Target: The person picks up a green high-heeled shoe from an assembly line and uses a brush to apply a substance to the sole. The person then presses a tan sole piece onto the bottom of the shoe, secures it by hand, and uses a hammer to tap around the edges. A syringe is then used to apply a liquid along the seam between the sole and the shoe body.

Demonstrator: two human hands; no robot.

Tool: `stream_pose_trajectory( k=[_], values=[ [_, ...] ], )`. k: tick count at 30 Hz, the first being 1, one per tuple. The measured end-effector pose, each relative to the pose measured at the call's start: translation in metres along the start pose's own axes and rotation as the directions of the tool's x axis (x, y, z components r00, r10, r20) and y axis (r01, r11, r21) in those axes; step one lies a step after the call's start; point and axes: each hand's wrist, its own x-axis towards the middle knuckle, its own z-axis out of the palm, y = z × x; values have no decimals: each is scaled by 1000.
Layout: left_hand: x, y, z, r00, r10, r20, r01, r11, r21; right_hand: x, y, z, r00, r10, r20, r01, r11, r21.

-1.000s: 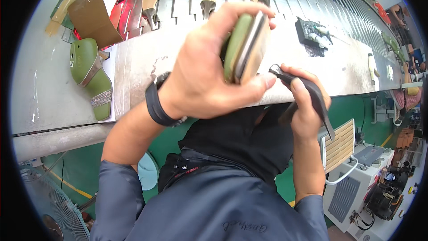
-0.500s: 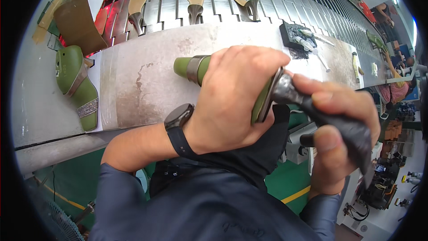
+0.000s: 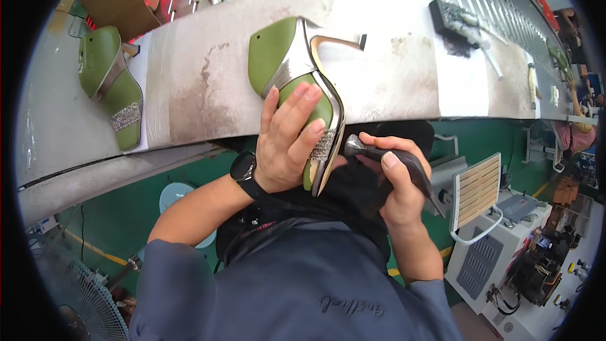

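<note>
The shoe (image 3: 323,108) is held on its side across the near edge of the bench (image 3: 202,107), its back part over the top and its toe past the edge. The heel (image 3: 350,45) is pointed to the right, and the sole is turned toward the right hand (image 3: 402,180).

The front of the shoe is gripped by the left hand (image 3: 284,148): the fingers are laid long and slightly spread over the upper, beside the glitter strap (image 3: 323,145), and the thumb seems to be brought round to the sole. In the right hand the hammer (image 3: 416,170) is gripped between thumb and fingers, its rounded metal head (image 3: 355,146) held just beside the sole; no clear contact can be made out.

For work at this edge, the hammer is best met by a firm shoe: the toe, unsupported by the bench, has to be braced by the left hand alone. The rounded face should be set square to the sole, and the force held light and even, so that the silver trim is not dented. Fingertips should be held clear of the head's path, above all the thumb. The glitter strap is better not squeezed hard, since its stones could be loosened. The tapered end should be angled away from the wrist.
</note>
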Motion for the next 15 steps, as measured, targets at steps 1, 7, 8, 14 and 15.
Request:
stream_pose_trajectory(
  k=[1, 7, 8, 14, 15],
  values=[
    [-12, -2, 0, 999, 28, 20, -30, 997, 71, -6, 11, 0, 997, 62, -41, -58, 994, 92],
    [-19, -10, 5, 999, 50, 19, -52, 994, 93, -9, 33, 1, 999, -50, 21, 46, 989, 142],
    [-19, -8, 6, 999, 45, 25, -47, 995, 90, -5, 31, 1, 994, -93, 55, 84, 984, 154],
    [-21, -4, 5, 1000, 12, 24, -14, 997, 71, 13, 11, 2, 975, -165, 150, 154, 985, 82],
    [-21, -4, 5, 1000, -7, 15, 6, 998, 68, 16, 7, 2, 966, -183, 184, 179, 983, 34]
  ],
)
